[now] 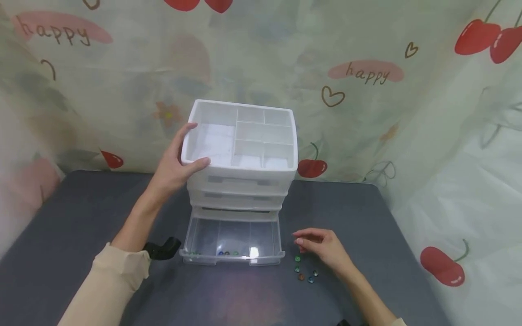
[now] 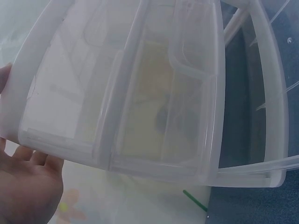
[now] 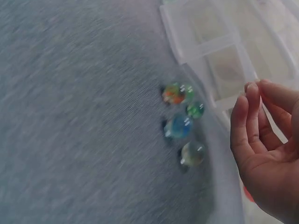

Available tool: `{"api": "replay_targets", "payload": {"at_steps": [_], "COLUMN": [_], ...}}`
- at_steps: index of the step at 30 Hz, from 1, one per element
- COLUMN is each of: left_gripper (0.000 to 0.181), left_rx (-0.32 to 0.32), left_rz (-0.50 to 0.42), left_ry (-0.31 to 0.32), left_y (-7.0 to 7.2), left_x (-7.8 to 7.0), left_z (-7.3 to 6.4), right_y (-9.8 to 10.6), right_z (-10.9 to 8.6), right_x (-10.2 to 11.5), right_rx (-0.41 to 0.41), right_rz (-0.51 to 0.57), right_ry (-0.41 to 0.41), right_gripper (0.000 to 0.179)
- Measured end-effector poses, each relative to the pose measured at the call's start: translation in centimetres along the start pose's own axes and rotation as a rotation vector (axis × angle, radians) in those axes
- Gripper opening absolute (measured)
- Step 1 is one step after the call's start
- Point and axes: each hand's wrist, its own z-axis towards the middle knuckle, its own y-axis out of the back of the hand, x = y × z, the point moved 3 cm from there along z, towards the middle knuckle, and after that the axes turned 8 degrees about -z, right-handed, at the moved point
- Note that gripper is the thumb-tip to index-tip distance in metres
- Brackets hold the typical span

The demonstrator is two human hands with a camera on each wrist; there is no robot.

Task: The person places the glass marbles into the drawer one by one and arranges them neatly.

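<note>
Left hand (image 1: 173, 164) high, right hand (image 1: 327, 248) lower and curled

Drawer unit (image 1: 240, 184): on the table (image 1: 346, 213), before the backdrop (image 1: 265, 50).
Bottom drawer (image 1: 232, 258): juts forward, marbles (image 1: 227, 253) inside.
Loose marbles (image 1: 301, 276): right of it (near the right hand (image 1: 328, 249)).
</note>
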Motion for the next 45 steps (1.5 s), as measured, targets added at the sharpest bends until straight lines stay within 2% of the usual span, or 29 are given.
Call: {"api": "replay_targets", "payload": {"at_steps": [9,19,24,31,38,45], "left_gripper": [0.081,0.082,0.082,0.081,0.079,0.079], "left_rx": [0.009,0.004,0.001,-0.007,-0.006,-0.004], "left_rz": [0.036,0.035,0.03,0.027,0.032,0.027], "left_ry": [-0.002,0.003,-0.001,-0.001,-0.003,-0.008], "left_y": [0.0,0.2,0.1,0.0,0.3,0.3], "left_x": [0.3,0.4,0.4,0.4,0.5,0.5], "left_z": [-0.2,-0.3,-0.3,-0.4,-0.3,-0.1], "right_y": [0.1,0.6,0.5,0.3,0.3,0.0], "right_z": [-0.9,-1.3,-1.5,-1.5,-1.0,-0.8], "right_x": [-2.2,-3.4,-3.6,-3.5,-3.3,-3.0], "right_rx": [0.001,0.059,0.075,0.083,0.123,0.1], "right_rz": [-0.044,-0.082,-0.136,-0.279,-0.341,-0.373], "right_ry": [0.001,-0.001,0.007,0.054,0.126,0.142], "right_gripper": [0.031,0.029,0.025,0.019,0.021,0.023]}}
